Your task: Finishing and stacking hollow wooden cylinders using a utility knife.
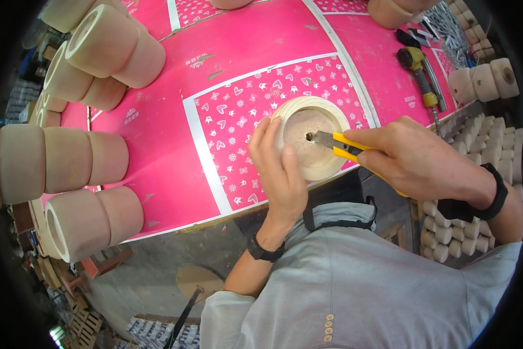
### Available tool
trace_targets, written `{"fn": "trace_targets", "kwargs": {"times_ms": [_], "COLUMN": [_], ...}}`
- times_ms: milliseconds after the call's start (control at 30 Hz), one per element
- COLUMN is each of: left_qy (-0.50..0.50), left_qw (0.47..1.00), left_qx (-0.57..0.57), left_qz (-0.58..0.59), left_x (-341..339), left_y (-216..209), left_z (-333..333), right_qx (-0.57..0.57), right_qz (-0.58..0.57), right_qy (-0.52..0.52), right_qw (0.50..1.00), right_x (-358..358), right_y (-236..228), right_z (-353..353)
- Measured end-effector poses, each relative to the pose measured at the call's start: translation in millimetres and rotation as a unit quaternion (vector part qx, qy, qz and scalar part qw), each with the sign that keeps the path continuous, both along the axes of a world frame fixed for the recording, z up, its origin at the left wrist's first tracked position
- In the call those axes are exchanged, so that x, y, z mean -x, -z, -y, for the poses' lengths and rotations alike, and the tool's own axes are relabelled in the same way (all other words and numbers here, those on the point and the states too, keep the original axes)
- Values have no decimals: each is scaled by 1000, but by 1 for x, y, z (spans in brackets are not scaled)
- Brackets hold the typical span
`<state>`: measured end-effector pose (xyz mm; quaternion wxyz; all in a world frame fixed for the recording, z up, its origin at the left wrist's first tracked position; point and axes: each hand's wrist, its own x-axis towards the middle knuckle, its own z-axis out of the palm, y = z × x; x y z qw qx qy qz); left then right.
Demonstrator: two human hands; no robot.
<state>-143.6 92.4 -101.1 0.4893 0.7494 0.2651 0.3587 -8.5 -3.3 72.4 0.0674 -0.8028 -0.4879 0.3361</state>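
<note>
Fingers (right) (367, 138) pinch a yellow-black utility knife (345, 146), left ones (269, 143) clasp a round pale wooden bowl (320, 165), probably stiff, best rim-gripped.

"What does the right grip (409, 154) hold?"
"A yellow tool (347, 153), its tip at the dark hole (309, 137) in a round wooden piece (298, 121)."
"And the left grip (281, 174)?"
"It holds that piece by its left side."
"What else is on the pink counter (156, 203)?"
"Stacks of wooden cylinders (101, 46) at left, a yellow-and-black drill (415, 67) at right."
</note>
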Motion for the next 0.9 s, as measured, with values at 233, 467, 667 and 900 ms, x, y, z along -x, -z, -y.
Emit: {"fn": "trace_targets", "kwargs": {"times_ms": [233,467,667,900], "left_qy": [-1,13,18,20], "left_qw": [1000,999,998,997], "left_qx": [-30,-37,-53,-68], "left_qz": [-1,-6,-12,-22], "left_x": [-2,1,2,2], "left_y": [4,3,2,1], "left_z": [2,-2,-2,-3], "right_qx": [16,-69,-123,-127], "right_qz": [-189,-79,5,22], "right_qy": [222,81,2,-16], "right_qw": [956,991,992,991], "right_x": [-6,-8,-15,-22], "right_y": [-11,12,17,10], "right_z": [3,19,32,37]}}
